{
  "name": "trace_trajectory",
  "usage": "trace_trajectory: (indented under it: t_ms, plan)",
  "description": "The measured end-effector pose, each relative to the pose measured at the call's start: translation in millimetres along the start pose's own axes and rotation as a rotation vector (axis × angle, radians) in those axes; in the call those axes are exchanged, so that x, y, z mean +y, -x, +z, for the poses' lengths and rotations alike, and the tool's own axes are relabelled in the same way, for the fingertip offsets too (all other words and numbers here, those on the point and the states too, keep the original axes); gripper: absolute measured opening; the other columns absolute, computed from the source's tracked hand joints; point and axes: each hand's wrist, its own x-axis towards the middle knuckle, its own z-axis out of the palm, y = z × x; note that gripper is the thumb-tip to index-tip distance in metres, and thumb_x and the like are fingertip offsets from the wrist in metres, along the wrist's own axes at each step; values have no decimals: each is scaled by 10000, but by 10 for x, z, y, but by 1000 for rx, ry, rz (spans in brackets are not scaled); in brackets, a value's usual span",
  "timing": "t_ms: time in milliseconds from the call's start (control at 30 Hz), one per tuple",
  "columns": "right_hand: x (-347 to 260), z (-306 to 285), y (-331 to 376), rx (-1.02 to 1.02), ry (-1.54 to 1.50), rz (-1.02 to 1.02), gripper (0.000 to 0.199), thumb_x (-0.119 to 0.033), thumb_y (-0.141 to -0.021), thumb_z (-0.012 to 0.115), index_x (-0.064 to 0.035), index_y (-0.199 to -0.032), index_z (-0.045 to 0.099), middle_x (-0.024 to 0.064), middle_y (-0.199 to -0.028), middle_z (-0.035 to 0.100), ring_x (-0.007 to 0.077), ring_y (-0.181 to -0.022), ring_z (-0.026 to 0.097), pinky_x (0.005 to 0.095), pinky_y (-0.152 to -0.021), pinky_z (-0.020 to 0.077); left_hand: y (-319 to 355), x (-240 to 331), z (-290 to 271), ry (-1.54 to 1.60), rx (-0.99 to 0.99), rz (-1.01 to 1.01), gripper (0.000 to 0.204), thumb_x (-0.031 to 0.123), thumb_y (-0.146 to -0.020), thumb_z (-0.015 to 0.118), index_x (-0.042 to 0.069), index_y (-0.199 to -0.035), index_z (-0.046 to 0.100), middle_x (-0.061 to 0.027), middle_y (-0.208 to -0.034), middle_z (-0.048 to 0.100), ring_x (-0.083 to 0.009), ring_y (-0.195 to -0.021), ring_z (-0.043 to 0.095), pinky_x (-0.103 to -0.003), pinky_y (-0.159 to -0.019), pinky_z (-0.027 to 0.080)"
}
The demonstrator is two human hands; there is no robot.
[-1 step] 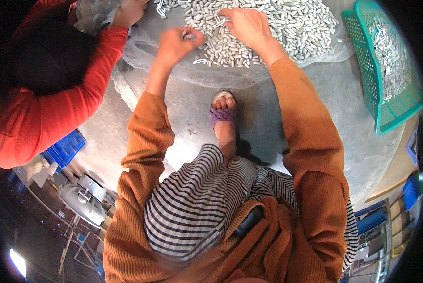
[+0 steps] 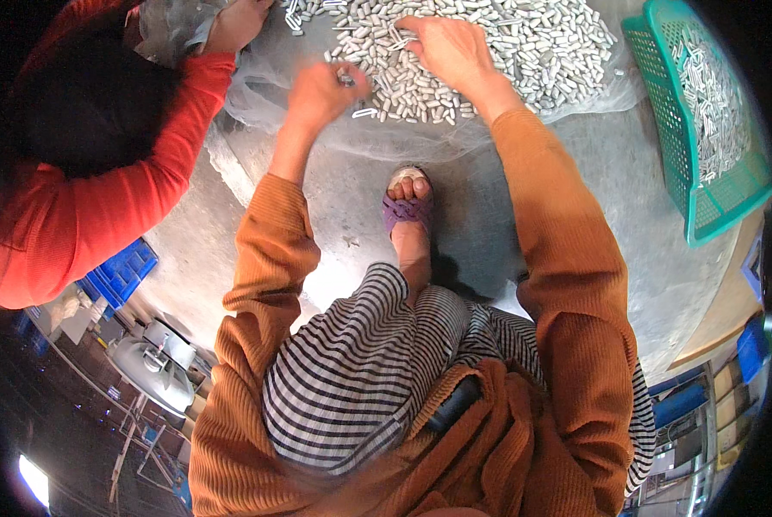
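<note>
Fingers (image 2: 360, 90) of the blurred left hand (image 2: 315, 96) curl round toward the thumb at the near-left edge of the pile of small silver-grey pieces (image 2: 532, 52), and whether they grip one I cannot tell. Over that pile, which lies on a translucent sheet (image 2: 261, 96), the right hand (image 2: 457, 57) brings thumb and forefinger close together at some slim pieces (image 2: 401, 36), their hold unclear; a green perforated basket (image 2: 669, 121) containing similar pieces sits farther right.
</note>
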Motion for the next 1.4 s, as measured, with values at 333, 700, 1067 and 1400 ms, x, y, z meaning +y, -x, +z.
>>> trace_trajectory:
  t_ms: [333, 700, 1067, 1400]
  plan:
    - [106, -60, 77, 230, -792, 96, 161, -217, -857, 604, -65, -907, 620, 69, -777, 643, 202, -721, 617, 337, -623, 474, 131, -113, -57, 254, -50, -124, 353, 332, -700, 778, 19, -837, 691, -22, -632, 579, -87, -615, 490, -267, -593, 424]
    - [232, -466, 707, 26, -1862, 254, 323, -265, -881, 545, -31, -1105, 533, 155, -1056, 568, 243, -888, 602, 309, -620, 478, 353, -69, 183, -228, -40, -14, 265, 324, -722, 719, 144, -911, 678, -112, -700, 621, -232, -674, 616, -377, -619, 474]
    - [-747, 428, 325, 73, -57, 180, 263, -287, -735, 722, -58, -825, 628, 116, -770, 651, 309, -704, 655, 403, -591, 511, 331, -117, -30, 65, 87, 13, 247, 242, -742, 707, 149, -970, 683, -11, -608, 492, -122, -566, 473, -288, -561, 420]
    - [-471, 273, 487, 97, -111, 195, 134, -141, -780, 613, -28, -851, 626, 157, -778, 663, 292, -703, 664, 379, -595, 517, 490, -37, 328, -300, 158, 70, 186, 293, -762, 673, 187, -914, 671, -96, -724, 651, -282, -697, 642, -402, -612, 488]
